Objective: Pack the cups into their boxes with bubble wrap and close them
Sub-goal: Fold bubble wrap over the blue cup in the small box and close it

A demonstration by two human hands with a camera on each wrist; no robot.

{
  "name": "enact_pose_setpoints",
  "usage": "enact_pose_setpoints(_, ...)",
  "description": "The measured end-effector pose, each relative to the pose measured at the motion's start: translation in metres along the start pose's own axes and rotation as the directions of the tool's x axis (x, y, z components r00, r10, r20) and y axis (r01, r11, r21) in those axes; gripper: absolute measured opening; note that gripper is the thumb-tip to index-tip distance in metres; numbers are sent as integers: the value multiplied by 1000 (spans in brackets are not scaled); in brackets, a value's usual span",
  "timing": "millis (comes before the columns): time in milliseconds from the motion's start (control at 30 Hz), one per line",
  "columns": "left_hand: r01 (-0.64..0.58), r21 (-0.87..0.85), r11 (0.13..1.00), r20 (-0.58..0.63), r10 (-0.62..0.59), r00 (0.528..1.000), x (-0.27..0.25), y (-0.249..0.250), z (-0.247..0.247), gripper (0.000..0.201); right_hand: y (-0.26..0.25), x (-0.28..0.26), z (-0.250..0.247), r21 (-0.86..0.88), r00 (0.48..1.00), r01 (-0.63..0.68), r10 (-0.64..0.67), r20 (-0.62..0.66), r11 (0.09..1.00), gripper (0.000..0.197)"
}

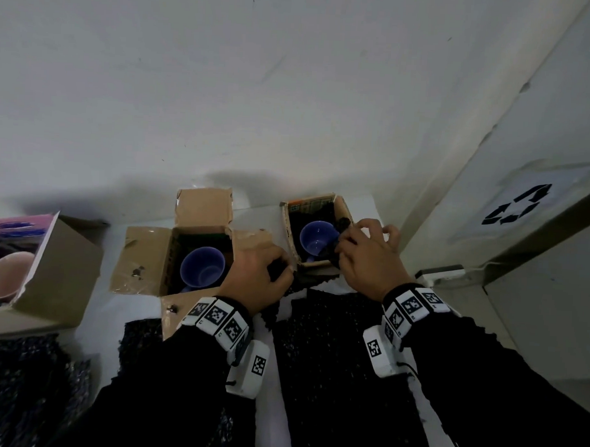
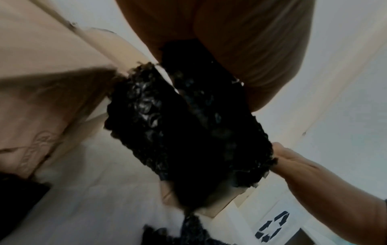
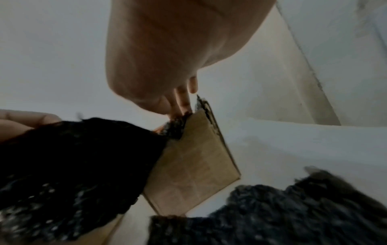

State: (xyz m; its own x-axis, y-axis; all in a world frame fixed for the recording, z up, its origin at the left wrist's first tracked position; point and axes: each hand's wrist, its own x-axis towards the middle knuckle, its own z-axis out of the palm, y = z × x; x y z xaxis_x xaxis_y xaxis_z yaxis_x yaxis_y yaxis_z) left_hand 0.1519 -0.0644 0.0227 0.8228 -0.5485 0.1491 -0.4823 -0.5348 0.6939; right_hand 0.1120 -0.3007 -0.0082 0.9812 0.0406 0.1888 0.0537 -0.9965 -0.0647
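The bubble wrap [image 1: 313, 281] is a black sheet, soft and very light by the look of it; it folds and bunches wherever it is pushed and should spring back unless pinned. It is best taken by an edge or a corner in a pinch, as a flat push would only crumple it. The cup [image 1: 317, 238] is blue, glazed and probably ceramic, so hard, slick and liable to chip; it wants padding on every side and should not be knocked against the box [image 1: 342, 205] wall. The box is thin cardboard with torn flaps, stiff enough to stand but easy to dent.

The cup sits upright inside the right-hand box at the back of the table [image 1: 379, 206]. The right hand [image 1: 370, 257] is at the near right corner of that box, fingers curled and pinching a fold of wrap over the rim beside the cup; the right wrist view shows fingertips [image 3: 184, 102] pushing the wrap down at the cardboard edge. The left hand [image 1: 256, 275] is just left of the box, fingers curled round the other end of the same sheet, which drapes over the near wall. A second box [image 1: 147, 250], flaps open, holds another blue cup [image 1: 202, 268] to the left of that hand. More wrap lies on the table beneath both wrists.
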Motion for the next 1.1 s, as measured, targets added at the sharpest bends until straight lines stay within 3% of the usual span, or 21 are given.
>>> enact_pose_setpoints(67, -74, -57, 996, -56, 71, 996, 3, 10, -4, 10, -11, 0, -13, 333, 996, -14, 42, -78, 943, 30)
enact_pose_setpoints(100, -115, -87, 990, -91, 107, 990, 5, 16, -5, 9, -17, 1, -20, 568, 997, -34, 67, -38, 822, 35)
enact_pose_setpoints(133, -144, -119, 982, -126, 129, 984, 7, 21, -5, 9, -24, 2, -27, 771, 995, -96, 69, 68, 630, 44)
enact_pose_setpoints(167, -159, -153, 975, -158, 134, 978, 9, 26, -5, 10, -30, 4, -33, 878, 978, -199, 34, 205, 434, 53)
enact_pose_setpoints(200, -165, -183, 969, -184, 131, 974, 11, 32, -6, 11, -33, 6, -39, 905, 949, -293, -19, 314, 307, 56)
enact_pose_setpoints(267, -179, -196, 964, -224, 133, 966, 15, 37, -8, 13, -32, 8, -47, 902, 923, -350, -72, 378, 253, 43)
enact_pose_setpoints(367, -215, -101, 971, -214, 190, 958, 20, 34, -13, 20, -25, 12, -58, 923, 962, -247, -42, 271, 296, 19)
enact_pose_setpoints(533, -246, 47, 968, -122, 250, 961, 35, 24, -16, 22, -12, 17, -54, 891, 992, -105, 114, 61, 441, 21)
enact_pose_setpoints(667, -241, 183, 953, -59, 255, 965, 51, 17, -8, 27, -17, 19, -40, 734, 990, -34, 126, -71, 678, 20)
enact_pose_setpoints(733, -239, 306, 922, 40, 239, 970, 54, 12, 1, 28, -19, 17, -24, 615, 994, -23, 86, -73, 788, 20)
enact_pose_setpoints(867, -254, 513, 820, 292, 112, 950, 53, 0, 12, 29, -20, 13, -2, 430, 998, -23, -6, 65, 902, 17)
enact_pose_setpoints(967, -296, 583, 757, 280, 155, 947, 44, -3, 13, 42, -17, 8, 6, 278, 996, 65, -81, 46, 958, 11)
enact_pose_setpoints(1100, -357, 647, 674, 301, 204, 931, 39, -11, 15, 42, -14, 7, 8, 173, 995, 80, -90, 46, 982, 28)
